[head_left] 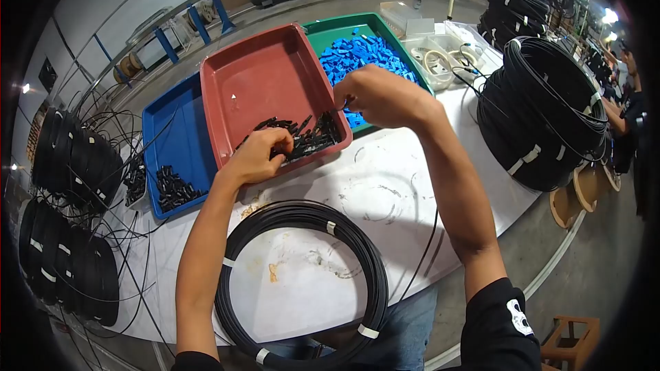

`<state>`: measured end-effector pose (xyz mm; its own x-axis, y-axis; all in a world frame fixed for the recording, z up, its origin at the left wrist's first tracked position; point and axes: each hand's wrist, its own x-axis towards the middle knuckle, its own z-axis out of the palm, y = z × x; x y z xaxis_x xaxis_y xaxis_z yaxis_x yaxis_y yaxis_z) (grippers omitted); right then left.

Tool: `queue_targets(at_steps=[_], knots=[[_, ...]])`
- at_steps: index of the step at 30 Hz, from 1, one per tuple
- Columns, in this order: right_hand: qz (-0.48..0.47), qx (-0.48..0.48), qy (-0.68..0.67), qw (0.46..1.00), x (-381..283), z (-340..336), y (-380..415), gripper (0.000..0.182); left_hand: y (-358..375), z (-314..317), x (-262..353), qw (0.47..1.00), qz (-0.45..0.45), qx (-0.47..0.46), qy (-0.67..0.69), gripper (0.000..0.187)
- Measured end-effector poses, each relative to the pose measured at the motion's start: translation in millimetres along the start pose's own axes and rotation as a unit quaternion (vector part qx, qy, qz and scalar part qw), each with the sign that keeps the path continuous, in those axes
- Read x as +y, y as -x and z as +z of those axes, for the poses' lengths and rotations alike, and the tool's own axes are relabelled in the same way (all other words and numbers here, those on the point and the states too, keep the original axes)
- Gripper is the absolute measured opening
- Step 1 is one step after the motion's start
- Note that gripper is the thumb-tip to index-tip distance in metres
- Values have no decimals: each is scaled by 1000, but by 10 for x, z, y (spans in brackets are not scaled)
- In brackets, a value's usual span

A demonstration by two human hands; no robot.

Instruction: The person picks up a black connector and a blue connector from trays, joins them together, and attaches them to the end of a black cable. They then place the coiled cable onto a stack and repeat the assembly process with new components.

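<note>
A black cable coil (302, 282) lies on the white table (385, 185). In the red tray (265, 79), small black connectors (302, 139) (light, rigid, best pinched by the sides) sit under the curled left hand (256, 156); the right hand (381, 98) pinches something too small to identify.

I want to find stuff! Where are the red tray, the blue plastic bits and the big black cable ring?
Red plastic tray (265, 75), head view: bare floor.
Blue plastic pieces (361, 51), head view: middle of pile.
Black coiled cable ring (361, 251), head view: right side of loop.
</note>
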<state>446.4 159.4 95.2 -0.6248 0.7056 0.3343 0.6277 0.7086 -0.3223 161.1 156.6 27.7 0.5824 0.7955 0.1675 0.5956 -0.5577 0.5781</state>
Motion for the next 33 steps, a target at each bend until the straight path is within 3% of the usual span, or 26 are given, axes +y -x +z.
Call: queue_targets(at_steps=[1, 3, 5, 8, 12, 15, 17, 18, 22, 29, 31, 32, 33], knots=[[2, 4, -2, 1000, -13, -52, 11, 24, 15, -27, -74, 1000, -2, -2, 0, 17], [-4, 9, -15, 1000, -72, -93, 18, 25, 65, -105, -226, 993, 91, 2, -73, 18], [-20, -6, -20, 1000, -160, -104, 9, 25, 126, -189, -285, 996, 41, 4, -76, 18], [-47, -12, -16, 999, -211, -3, -33, 25, 198, -296, -323, 962, 60, 53, -259, 28], [-56, -30, -19, 998, -307, 64, -41, 25, 238, -236, -331, 990, 83, 30, -109, 33], [-51, -41, -22, 998, -315, 109, -47, 28, 231, -198, -297, 993, 58, -25, -97, 34], [-60, -48, -3, 997, -316, 134, -60, 33, 203, -198, -383, 993, 46, -38, -103, 31], [-67, -34, -13, 997, -290, 160, -62, 21, 204, -218, -345, 986, 54, -31, -154, 29], [-63, -31, -20, 997, -275, 194, -69, 22, 172, -207, -288, 967, 72, -42, -240, 26], [-63, -49, 4, 997, -373, 221, -59, 28, 98, -234, -236, 961, 65, -75, -257, 20], [-65, -55, 3, 996, -388, 230, -71, 31, 161, -232, -250, 985, 93, 29, -142, 18], [-80, -42, -3, 996, -378, 254, -85, 29, 197, -241, -255, 985, 94, 27, -145, 18], [-95, -30, -8, 995, -369, 284, -100, 28, 242, -260, -208, 994, 38, 87, -55, 16]])
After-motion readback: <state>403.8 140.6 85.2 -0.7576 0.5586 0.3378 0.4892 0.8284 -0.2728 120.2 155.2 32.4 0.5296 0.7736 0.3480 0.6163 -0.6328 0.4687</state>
